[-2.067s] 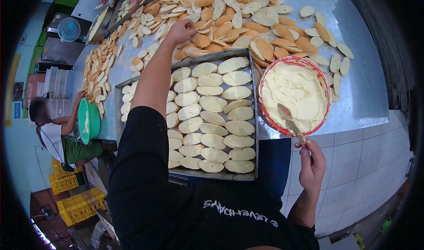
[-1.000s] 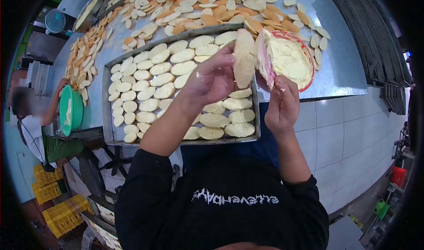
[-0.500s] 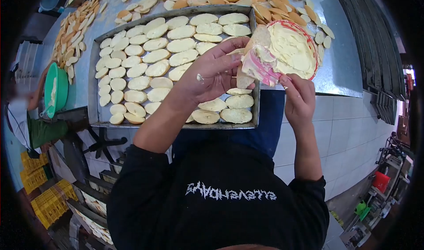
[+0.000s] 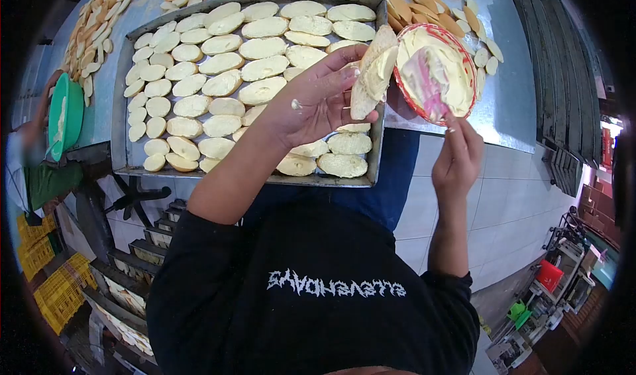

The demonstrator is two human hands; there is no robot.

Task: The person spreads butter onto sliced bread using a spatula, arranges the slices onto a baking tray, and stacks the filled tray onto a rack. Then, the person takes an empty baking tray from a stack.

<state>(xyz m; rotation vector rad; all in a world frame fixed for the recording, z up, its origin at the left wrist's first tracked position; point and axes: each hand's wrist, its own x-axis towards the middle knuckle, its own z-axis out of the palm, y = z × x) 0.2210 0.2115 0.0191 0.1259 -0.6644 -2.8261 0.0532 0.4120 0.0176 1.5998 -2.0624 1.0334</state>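
My left hand [image 4: 324, 93] is closed round bread slices [image 4: 375, 73], held upright above the right side of the tray; pale cream covers the side facing the bowl. Between the fingers of my right hand [image 4: 457, 153] is the handle end of a pink spatula [image 4: 432, 91]. Its blade, smeared and blurred, lies over the pale cream [image 4: 457, 60] in a red-and-white bowl [image 4: 476, 83]. Below my left hand, a metal baking tray [image 4: 120, 126] carries rows of oval bread slices [image 4: 222, 84], many coated with cream.
Loose bread slices [image 4: 424, 10] lie along the far side of the metal table [image 4: 507, 103]. Dark stacked trays [image 4: 553, 63] stand at the right. At the left, another person's arm [image 4: 41, 110] is beside a green basin [image 4: 73, 120]. Yellow crates [image 4: 63, 292] sit lower left.
My right hand has drawn the spatula away from the bread to the right, and its blade is now over the bowl. The left hand keeps its hold, with the bread turned more edge-on.
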